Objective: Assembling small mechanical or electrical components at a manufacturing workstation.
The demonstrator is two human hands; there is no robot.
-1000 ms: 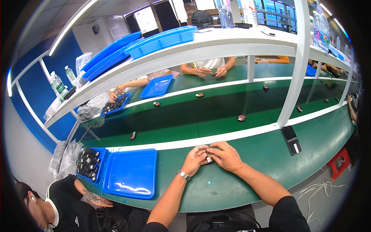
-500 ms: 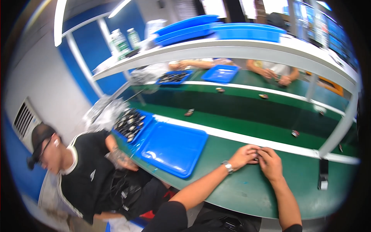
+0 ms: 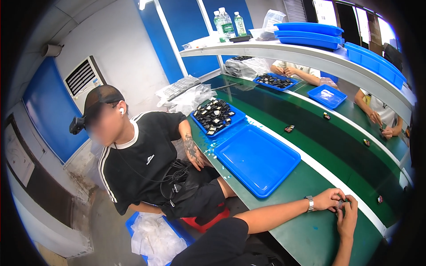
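Note:
Over the green tabletop (image 3: 306, 235), my left hand (image 3: 327, 200) and my right hand (image 3: 348, 218) meet, fingers closed on a small dark part (image 3: 341, 205). Most of it is hidden by the fingertips, so its kind cannot be made out. A metal-banded watch (image 3: 309, 204) circles my left wrist. To the left of my hands lies a large shallow blue tray (image 3: 259, 162). Beyond it, another blue tray (image 3: 239, 116) is heaped with small black parts (image 3: 213, 116), some with pale faces.
A green conveyor belt (image 3: 310, 133) past the white edge carries several small parts. Above it runs a shelf (image 3: 306, 48) with stacked blue trays (image 3: 308, 35) and bottles (image 3: 225, 24). A seated person (image 3: 148, 155) is at my left; co-workers' hands (image 3: 290, 71) work across the belt.
My view has swung left, so the trays and the seated person appear farther right and larger in the picture. Both my hands stay together on the small dark part.

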